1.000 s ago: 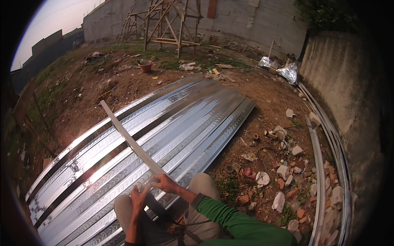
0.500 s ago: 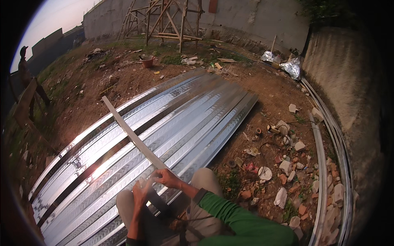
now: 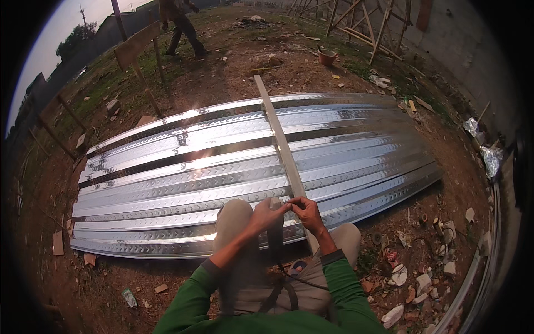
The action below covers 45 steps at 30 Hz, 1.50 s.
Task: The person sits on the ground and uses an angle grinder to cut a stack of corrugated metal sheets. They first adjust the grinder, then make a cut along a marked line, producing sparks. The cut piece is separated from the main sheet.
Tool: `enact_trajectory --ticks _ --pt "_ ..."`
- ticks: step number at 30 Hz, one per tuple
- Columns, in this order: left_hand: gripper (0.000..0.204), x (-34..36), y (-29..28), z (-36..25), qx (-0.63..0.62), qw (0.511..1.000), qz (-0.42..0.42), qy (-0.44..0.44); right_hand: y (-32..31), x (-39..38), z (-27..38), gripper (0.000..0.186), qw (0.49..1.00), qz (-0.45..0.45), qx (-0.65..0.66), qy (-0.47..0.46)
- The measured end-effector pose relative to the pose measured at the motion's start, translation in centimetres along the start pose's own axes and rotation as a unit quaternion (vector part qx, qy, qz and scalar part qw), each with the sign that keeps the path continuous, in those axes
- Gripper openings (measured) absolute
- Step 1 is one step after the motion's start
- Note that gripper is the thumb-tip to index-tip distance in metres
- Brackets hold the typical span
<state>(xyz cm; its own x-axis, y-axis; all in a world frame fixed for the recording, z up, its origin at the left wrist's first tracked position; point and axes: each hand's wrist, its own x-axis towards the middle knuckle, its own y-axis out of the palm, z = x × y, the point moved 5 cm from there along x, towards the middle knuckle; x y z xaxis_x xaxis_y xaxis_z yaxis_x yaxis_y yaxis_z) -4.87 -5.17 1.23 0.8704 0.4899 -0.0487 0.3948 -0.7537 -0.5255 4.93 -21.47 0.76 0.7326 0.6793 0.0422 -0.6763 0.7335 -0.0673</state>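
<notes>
Ground: bare brown earth (image 3: 233, 67), littered with rubble and scraps at the right.
Sheeting: stack of shiny corrugated metal sheets (image 3: 183, 183), lying flat on the earth, directly ahead of the knees.
Scaffold: wooden pole frame (image 3: 361, 25), far right background, beside a grey wall.
Bystander: another person (image 3: 178, 22) walking at the top, well apart.
Strip: long narrow grey metal strip (image 3: 281, 145), laid across the sheets, near end at the hands.
Bucket: small reddish bucket (image 3: 327, 57), near the frame.
Left hand (image 3: 268, 214): fingers pinched together on the strip's near end.
Right hand (image 3: 306, 214): fingers closed on the same end, touching the left.
</notes>
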Motion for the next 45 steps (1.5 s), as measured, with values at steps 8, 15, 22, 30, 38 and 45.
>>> enact_trajectory --ticks 8,15,22,30,38,45 --pt "0.074 0.4 0.7 1.2 -0.055 0.997 0.046 -0.033 0.2 -0.1 0.3 0.018 1.0 -0.012 -0.013 0.015" --pt "0.075 0.8 1.4 2.1 -0.084 0.995 0.045 -0.028 0.1 0.0 0.1 0.02 0.999 -0.009 0.017 0.031" --pt "0.073 1.1 1.5 2.3 -0.031 0.999 0.025 -0.034 0.2 -0.1 0.3 0.02 1.0 -0.012 0.002 0.017" --pt "0.069 1.0 1.4 2.0 -0.069 0.996 0.046 -0.029 0.1 0.1 -0.1 0.02 1.0 -0.008 0.006 0.002" --pt "0.083 0.5 0.7 1.0 -0.07 0.995 0.063 -0.031 -0.1 0.2 -0.4 0.017 1.0 -0.009 0.017 0.024" --pt "0.077 0.8 0.9 1.3 -0.047 0.998 0.036 -0.026 0.0 0.1 -0.5 0.017 1.0 -0.009 0.021 0.019"
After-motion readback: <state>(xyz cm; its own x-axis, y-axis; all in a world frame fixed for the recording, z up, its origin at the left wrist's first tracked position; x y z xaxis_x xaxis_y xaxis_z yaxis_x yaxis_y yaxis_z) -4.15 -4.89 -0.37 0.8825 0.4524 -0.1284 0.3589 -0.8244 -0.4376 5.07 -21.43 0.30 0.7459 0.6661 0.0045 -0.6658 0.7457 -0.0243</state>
